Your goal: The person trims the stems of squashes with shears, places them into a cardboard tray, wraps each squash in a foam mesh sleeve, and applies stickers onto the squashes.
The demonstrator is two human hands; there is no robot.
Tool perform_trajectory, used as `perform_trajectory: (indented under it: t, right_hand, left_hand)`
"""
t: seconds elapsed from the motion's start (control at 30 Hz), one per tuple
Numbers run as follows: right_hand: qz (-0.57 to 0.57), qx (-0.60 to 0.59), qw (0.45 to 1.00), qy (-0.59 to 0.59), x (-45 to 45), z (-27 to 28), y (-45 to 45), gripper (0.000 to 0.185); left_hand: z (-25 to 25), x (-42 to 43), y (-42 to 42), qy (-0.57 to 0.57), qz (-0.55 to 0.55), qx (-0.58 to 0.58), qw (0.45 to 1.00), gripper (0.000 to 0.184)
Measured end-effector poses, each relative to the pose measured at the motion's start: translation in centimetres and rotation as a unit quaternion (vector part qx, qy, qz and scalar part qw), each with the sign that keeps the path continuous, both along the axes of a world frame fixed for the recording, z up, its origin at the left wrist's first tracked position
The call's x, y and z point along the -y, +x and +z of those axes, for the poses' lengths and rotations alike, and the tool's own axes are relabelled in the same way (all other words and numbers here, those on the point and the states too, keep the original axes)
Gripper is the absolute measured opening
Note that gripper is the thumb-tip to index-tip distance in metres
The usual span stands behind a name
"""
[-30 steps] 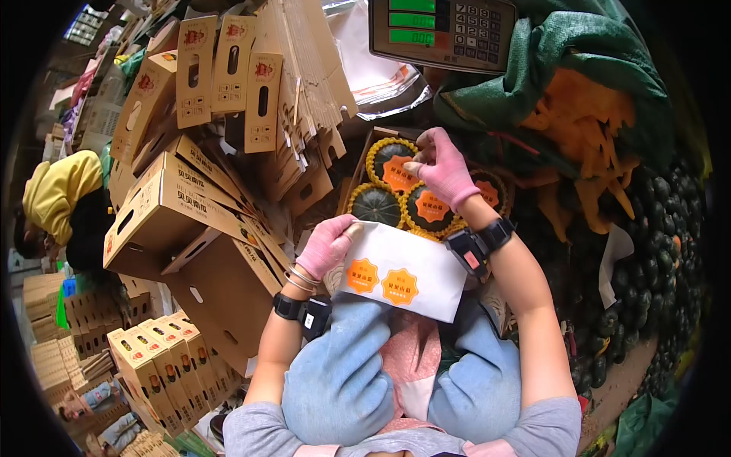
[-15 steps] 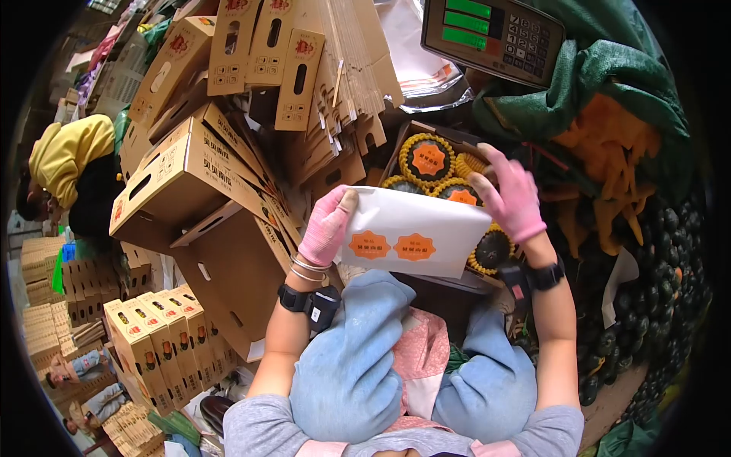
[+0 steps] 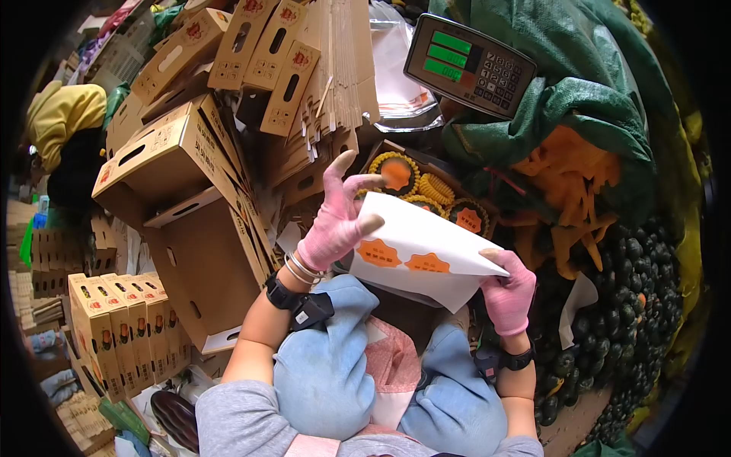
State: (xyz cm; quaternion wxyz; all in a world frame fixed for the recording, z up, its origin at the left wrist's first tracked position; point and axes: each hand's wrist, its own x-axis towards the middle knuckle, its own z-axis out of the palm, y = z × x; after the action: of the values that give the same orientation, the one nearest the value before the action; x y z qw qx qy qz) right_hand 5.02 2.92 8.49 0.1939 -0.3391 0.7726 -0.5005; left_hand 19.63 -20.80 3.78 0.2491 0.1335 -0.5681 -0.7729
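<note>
My right hand, in a pink glove, pinches the right corner of a white sticker sheet bearing two orange labels. My left hand, gloved alike, has its fingers spread at the sheet's left edge; the thumb lies over the edge and the index finger points toward the box. Behind the sheet is an open cardboard box with dark green squashes in yellow foam nets, some with orange labels. A blurred orange label shows near my left index fingertip; whether it touches the finger I cannot tell.
A digital scale display stands behind the box, beside green sacking. Flattened cartons and an open carton are at left. Loose dark squashes lie at right. A person in a yellow top is far left.
The sheet has passed from my left hand to my right, which came back from the box to its right corner. My left hand has let go and spread its fingers. The view has shifted.
</note>
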Motion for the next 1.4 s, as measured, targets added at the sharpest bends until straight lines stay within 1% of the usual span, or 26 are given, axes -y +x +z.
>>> perform_trajectory:
  t: [0.03, 0.07, 0.1, 0.17, 0.23, 0.3, 0.37, 0.4, 0.43, 0.5, 0.53, 0.57, 0.63, 0.67, 0.7, 0.77, 0.8, 0.83, 0.97, 1.03, 1.07, 1.1, 1.17, 1.27, 1.33, 1.4]
  right_hand:
    - [-0.024, 0.023, 0.999, -0.016, -0.4, -0.5, -0.6, 0.022]
    - [-0.062, 0.059, 0.995, -0.053, -0.3, -0.7, -0.7, 0.014]
    - [-0.076, 0.079, 0.992, -0.064, -0.2, -0.8, -0.9, 0.012]
    - [-0.105, 0.12, 0.984, -0.081, -0.1, -1.1, -1.0, 0.009]
    - [-0.046, -0.014, 0.997, -0.057, -0.6, -2.1, -1.6, 0.015]
    - [-0.052, -0.078, 0.995, -0.022, -0.7, -2.1, -1.5, 0.015]
    - [-0.033, -0.134, 0.99, 0.009, -0.8, -2.0, -1.4, 0.016]
    - [-0.024, -0.161, 0.986, 0.026, -0.9, -2.0, -1.3, 0.017]
    - [-0.043, -0.163, 0.985, 0.043, -1.1, -2.1, -1.2, 0.017]
    - [-0.083, -0.17, 0.979, 0.077, -1.5, -2.0, -1.2, 0.019]
    - [-0.114, -0.149, 0.98, 0.068, -1.1, -1.7, -1.1, 0.018]
    - [-0.111, -0.162, 0.978, 0.075, -1.1, -1.7, -1.3, 0.015]
    - [-0.112, -0.166, 0.978, 0.058, -0.8, -2.1, -1.4, 0.012]
    - [-0.102, -0.132, 0.985, 0.029, -0.6, -2.2, -1.3, 0.01]
    - [-0.081, -0.081, 0.993, -0.036, -0.5, -2.3, -1.4, 0.01]
    - [0.105, 0.251, 0.961, -0.046, -2.5, -2.3, -3.1, 0.015]
    - [0.163, 0.252, 0.951, 0.078, -2.7, -1.3, -4.3, 0.023]
    - [0.215, 0.169, 0.944, 0.183, -2.9, 0.0, -5.6, 0.036]
    - [0.134, -0.174, 0.968, 0.119, -1.9, 1.2, -5.3, 0.083]
    - [0.258, -0.117, 0.95, 0.131, -0.3, 1.1, -3.8, 0.087]
    - [0.334, 0.039, 0.935, 0.116, -0.5, 0.4, -4.2, 0.086]
    - [0.317, 0.178, 0.925, 0.108, -0.6, 0.6, -4.6, 0.08]
    - [0.264, 0.016, 0.955, 0.132, -0.6, 0.4, -4.8, 0.078]
    - [0.217, -0.016, 0.972, 0.089, -0.1, -1.4, -2.6, 0.042]
    - [0.189, -0.061, 0.98, 0.007, 0.0, -2.0, -1.6, 0.025]
    - [0.185, -0.228, 0.954, -0.052, -0.1, -2.9, -1.2, 0.027]
  left_hand:
    - [0.5, -0.4, -0.3, -0.028, -0.04, -0.1, 0.994, 0.104]
    - [0.8, 0.1, 0.2, 0.01, -0.119, -0.006, 0.993, 0.118]
    - [1.0, -0.2, 0.1, 0.04, -0.127, 0.034, 0.991, 0.106]
    - [0.5, 0.6, -0.2, -0.255, -0.125, 0.107, 0.953, 0.077]
    - [0.3, 1.5, -0.2, -0.359, -0.093, 0.059, 0.927, 0.053]
    - [1.0, 0.2, -0.4, -0.173, -0.107, 0.038, 0.978, 0.033]
    - [0.3, -0.2, 0.0, -0.03, -0.114, 0.136, 0.984, 0.015]
    - [0.3, -0.8, -0.6, -0.044, -0.063, 0.09, 0.993, 0.005]
    - [-1.3, 0.3, 0.2, 0.076, -0.118, 0.051, 0.989, 0.029]
    - [-0.3, -0.3, -0.3, 0.022, -0.102, 0.006, 0.995, 0.075]
    - [-0.1, -0.7, -0.2, 0.078, -0.151, 0.017, 0.985, 0.112]
    - [-0.1, -1.1, -0.4, 0.014, -0.182, 0.007, 0.983, 0.107]
    - [0.3, -1.6, -0.7, -0.087, -0.181, 0.108, 0.974, 0.098]
    - [0.0, -1.3, -0.9, -0.135, -0.16, 0.171, 0.963, 0.083]
    - [0.0, -1.5, -1.0, -0.018, -0.135, 0.149, 0.979, 0.067]
    - [0.2, -1.7, -1.3, 0.065, -0.049, 0.129, 0.988, 0.056]
    - [0.0, -1.4, -0.8, -0.003, -0.055, 0.123, 0.991, 0.051]
    - [-0.3, -1.1, -0.4, -0.058, -0.064, 0.14, 0.986, 0.05]
    - [0.1, -1.7, -0.3, -0.129, -0.092, 0.146, 0.977, 0.039]
    - [0.6, -2.0, -0.9, -0.249, -0.087, 0.124, 0.957, 0.028]
    - [1.2, -1.7, -1.1, -0.313, -0.09, 0.118, 0.938, 0.025]
    - [1.7, -1.5, -1.2, -0.375, -0.092, 0.112, 0.916, 0.023]
    - [1.8, -1.7, -1.1, -0.37, -0.099, 0.09, 0.919, 0.023]
    - [1.2, -1.6, -0.9, -0.379, -0.126, 0.076, 0.914, 0.018]
    - [0.7, -1.7, -0.9, -0.31, -0.12, 0.125, 0.935, 0.012]
    - [-0.2, -1.9, -0.6, -0.22, -0.134, 0.185, 0.948, 0.009]
